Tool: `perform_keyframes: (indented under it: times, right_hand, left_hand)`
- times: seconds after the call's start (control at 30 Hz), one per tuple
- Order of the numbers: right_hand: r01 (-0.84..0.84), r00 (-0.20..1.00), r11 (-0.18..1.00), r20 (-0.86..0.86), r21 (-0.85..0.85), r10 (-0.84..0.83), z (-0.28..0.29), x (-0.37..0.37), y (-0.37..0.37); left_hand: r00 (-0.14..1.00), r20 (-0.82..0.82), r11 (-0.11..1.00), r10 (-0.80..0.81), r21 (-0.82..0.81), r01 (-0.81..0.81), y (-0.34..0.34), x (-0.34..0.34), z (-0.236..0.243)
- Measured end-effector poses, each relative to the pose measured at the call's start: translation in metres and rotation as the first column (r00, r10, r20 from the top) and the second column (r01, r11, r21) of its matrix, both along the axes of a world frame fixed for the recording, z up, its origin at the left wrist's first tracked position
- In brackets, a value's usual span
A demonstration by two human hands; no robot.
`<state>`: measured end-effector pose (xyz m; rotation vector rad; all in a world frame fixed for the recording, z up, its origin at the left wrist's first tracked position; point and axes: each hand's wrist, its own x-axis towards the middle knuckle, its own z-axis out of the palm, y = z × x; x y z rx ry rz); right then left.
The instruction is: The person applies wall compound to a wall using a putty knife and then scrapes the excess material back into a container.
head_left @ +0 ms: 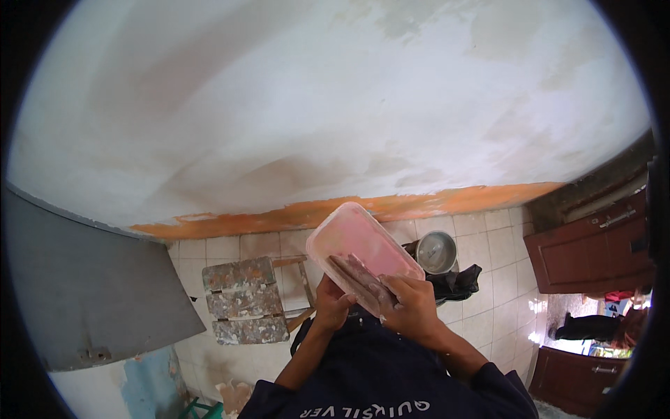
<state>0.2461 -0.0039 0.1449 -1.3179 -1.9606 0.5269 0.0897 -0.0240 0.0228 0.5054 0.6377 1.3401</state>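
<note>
A shallow pink plastic tub [352, 234] with rounded corners and whitish smears is tilted in front of my body. My left hand [333, 305] is closed on its near left edge, the fingers partly hidden beneath it. In my right hand [412, 307] is a putty-caked trowel [356, 276], gripped at its near end. The trowel's long flat part lies across the near side of the tub. Whether its face touches the tub's bottom I cannot tell.
Ahead rises a white, patchy wall [335, 119] with an orange strip [279, 215] along its foot. A paint-spattered wooden stool [244, 300] stands left; a metal pot [437, 251] and black plastic bag [457, 283] sit right. Beyond brown doors [590, 241] is another person [593, 326].
</note>
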Motion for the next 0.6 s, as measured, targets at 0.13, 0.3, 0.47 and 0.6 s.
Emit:
perform_keyframes:
  times: [0.13, 0.3, 0.47, 0.6]
  right_hand:
    - [0.093, 0.993, 0.994, -0.073, 0.056, -0.088, 0.005, -0.001, 0.006]
    - [0.032, 0.999, 0.994, -0.031, 0.106, -0.028, 0.037, 0.007, 0.003]
    - [-0.034, 0.999, 0.998, -0.026, 0.044, 0.035, 0.043, 0.013, -0.005]
    - [-0.062, 0.994, 0.996, -0.090, 0.066, 0.068, 0.038, 0.004, -0.005]
  left_hand:
    - [0.998, 0.050, 0.999, -0.024, -0.022, 0.025, -0.002, -0.001, -0.002]
    - [0.999, 0.033, 0.999, 0.002, -0.033, -0.001, -0.002, 0.001, 0.001]
    - [1.000, 0.016, 0.999, 0.004, -0.046, -0.003, 0.001, 0.000, 0.002]
    - [1.000, 0.012, 0.999, 0.019, -0.042, -0.018, 0.001, 0.002, 0.006]
